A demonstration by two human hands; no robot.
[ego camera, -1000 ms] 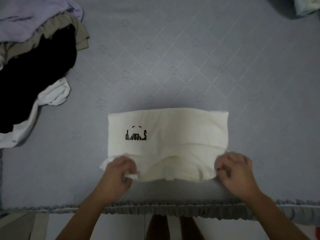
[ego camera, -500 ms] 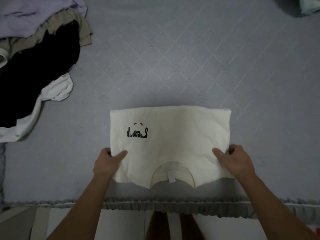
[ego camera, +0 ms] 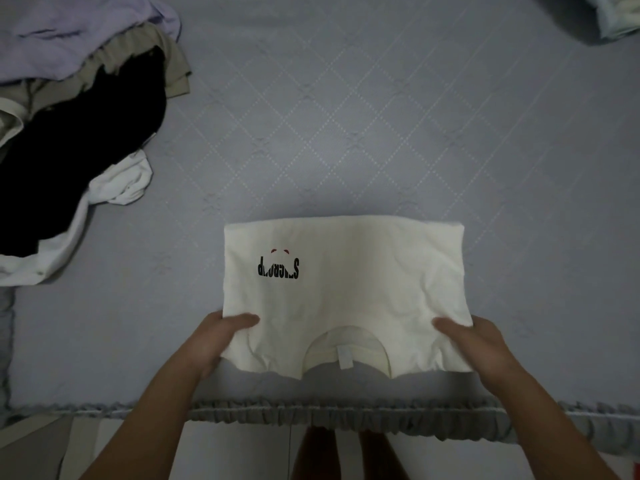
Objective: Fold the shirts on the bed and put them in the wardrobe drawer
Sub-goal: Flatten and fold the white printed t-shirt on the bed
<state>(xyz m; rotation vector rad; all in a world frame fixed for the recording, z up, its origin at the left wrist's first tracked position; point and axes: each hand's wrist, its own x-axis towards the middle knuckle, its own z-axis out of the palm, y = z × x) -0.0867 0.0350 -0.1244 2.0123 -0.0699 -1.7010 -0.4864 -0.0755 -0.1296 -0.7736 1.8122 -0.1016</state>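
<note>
Both hands pinch the cream shirt [ego camera: 346, 292] at its near corners, left hand [ego camera: 211, 341] and right hand [ego camera: 478, 344] each with thumb on top, likely to carry it without losing the folds. It hangs just over the bed [ego camera: 381, 116] edge, well apart from the unfolded pile [ego camera: 76, 126] at far left.

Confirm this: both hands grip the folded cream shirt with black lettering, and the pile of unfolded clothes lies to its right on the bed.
Not quite. The head view shows the pile of unfolded clothes to the left of the folded cream shirt with black lettering; the left hand and right hand do grip it.
</note>
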